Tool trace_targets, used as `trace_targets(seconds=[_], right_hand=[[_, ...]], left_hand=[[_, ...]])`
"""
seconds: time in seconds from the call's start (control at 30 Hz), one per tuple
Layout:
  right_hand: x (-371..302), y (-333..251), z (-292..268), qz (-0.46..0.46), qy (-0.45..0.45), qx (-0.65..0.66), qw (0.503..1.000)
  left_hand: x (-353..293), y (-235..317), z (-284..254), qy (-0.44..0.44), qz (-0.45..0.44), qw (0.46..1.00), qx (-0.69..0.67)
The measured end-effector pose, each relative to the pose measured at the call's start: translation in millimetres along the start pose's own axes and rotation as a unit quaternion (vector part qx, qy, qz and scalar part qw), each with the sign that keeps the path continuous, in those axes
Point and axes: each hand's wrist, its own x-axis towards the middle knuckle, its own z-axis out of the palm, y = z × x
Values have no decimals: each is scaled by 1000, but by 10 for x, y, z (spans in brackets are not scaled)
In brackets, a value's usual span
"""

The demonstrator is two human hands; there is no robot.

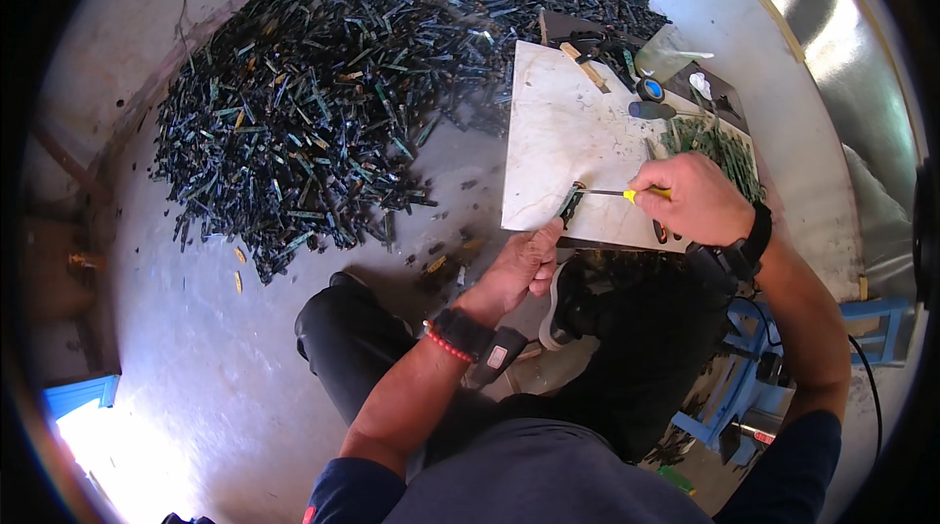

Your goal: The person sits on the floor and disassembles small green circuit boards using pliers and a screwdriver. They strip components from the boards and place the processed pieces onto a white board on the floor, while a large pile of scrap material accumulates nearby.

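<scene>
My left hand (521, 267) pinches a small dark strip with green edges (568, 208) at the front left part of a pale board (548, 132). My right hand (697, 196) is closed around the yellow handle of a screwdriver (604, 192). Its thin shaft points left, and its tip meets the upper end of the strip, where a coppery bit shows. Just below my right hand lies a tool with orange-and-black ends (661, 231), partly hidden.
A large heap of dark strips (313, 132) covers the floor ahead and left. On the board lie green strips (725, 154), a dark-handled tool (651, 110), a blue-centred tape roll (649, 89) and a yellowish flat stick (586, 69). A translucent container (664, 54) stands behind. Blue furniture (871, 328) is at right.
</scene>
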Motion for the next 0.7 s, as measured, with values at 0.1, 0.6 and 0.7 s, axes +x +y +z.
trace_targets(seconds=[0.1,0.6,0.7], right_hand=[[117,128,-72,-45,-32,42,998],[-70,-181,-47,-25,26,-75,997],[-15,-142,-123,33,28,-27,999]], left_hand=[[0,8,41,12,-1,1000,-7],[1,24,1,-34,-35,994,-99],[26,4,-24,-44,-33,994,-97]])
